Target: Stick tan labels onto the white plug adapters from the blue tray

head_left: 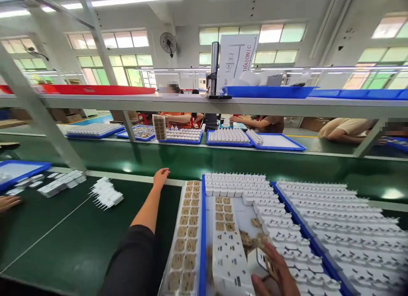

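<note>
My left hand (pixel 161 177) is stretched forward over the far edge of the dark green bench, its fingers curled together; whether anything is between them is hidden. My right hand (pixel 280 272) is low in the blue tray (pixel 203 228), its fingers around a white plastic part (pixel 259 262). Beside that part lies a long white holder (pixel 228 253) with brown pieces in its far slots. Loose brown pieces (pixel 247 238) lie between the holder and rows of white parts (pixel 274 219). Left of the tray, a clear tray (pixel 183 232) carries two columns of brown pieces.
A second blue tray (pixel 306 232) of white parts stands at the right. White parts (pixel 106 194) lie on the bench at left, with another person's hand (pixel 9 202) at the far left edge. A metal shelf (pixel 178 102) crosses above; people sit beyond the green belt (pixel 143 157).
</note>
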Demonstrator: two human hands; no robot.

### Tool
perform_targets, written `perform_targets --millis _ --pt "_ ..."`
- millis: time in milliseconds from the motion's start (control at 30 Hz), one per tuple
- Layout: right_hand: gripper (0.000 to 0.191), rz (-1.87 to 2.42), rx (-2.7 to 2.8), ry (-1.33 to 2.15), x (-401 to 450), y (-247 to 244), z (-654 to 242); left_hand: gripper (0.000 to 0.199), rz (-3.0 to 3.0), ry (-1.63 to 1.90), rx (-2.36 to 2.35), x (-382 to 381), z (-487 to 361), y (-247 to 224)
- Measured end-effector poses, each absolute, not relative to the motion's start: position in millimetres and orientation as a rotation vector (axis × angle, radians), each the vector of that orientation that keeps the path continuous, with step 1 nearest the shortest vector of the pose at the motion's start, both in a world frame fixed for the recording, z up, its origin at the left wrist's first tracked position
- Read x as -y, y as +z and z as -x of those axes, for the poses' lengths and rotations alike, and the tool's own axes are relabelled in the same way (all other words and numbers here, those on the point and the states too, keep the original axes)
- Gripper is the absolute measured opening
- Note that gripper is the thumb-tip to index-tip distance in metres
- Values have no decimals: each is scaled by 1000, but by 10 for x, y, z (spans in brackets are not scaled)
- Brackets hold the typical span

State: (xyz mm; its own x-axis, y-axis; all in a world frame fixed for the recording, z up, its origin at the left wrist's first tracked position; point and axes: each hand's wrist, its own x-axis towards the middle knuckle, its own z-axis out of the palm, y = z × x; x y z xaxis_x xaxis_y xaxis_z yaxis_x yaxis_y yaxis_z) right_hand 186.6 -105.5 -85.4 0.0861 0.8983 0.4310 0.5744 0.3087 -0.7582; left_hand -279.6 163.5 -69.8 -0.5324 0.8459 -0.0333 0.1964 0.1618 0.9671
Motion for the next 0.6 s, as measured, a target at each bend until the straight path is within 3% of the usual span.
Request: perform_targets --millis 300,500,600 --pt "70 1267 1652 487 1065 -638 -1828 32 -1629 969 -1946 -477 2295 -1054" --pt "72 1137 1651 594 1061 -631 -1803 55 -1819 858 -1978 28 1878 -983" --pt "71 1112 1663 571 1037 -631 -1807 58 -1849 846 -2003 178 1764 -957"
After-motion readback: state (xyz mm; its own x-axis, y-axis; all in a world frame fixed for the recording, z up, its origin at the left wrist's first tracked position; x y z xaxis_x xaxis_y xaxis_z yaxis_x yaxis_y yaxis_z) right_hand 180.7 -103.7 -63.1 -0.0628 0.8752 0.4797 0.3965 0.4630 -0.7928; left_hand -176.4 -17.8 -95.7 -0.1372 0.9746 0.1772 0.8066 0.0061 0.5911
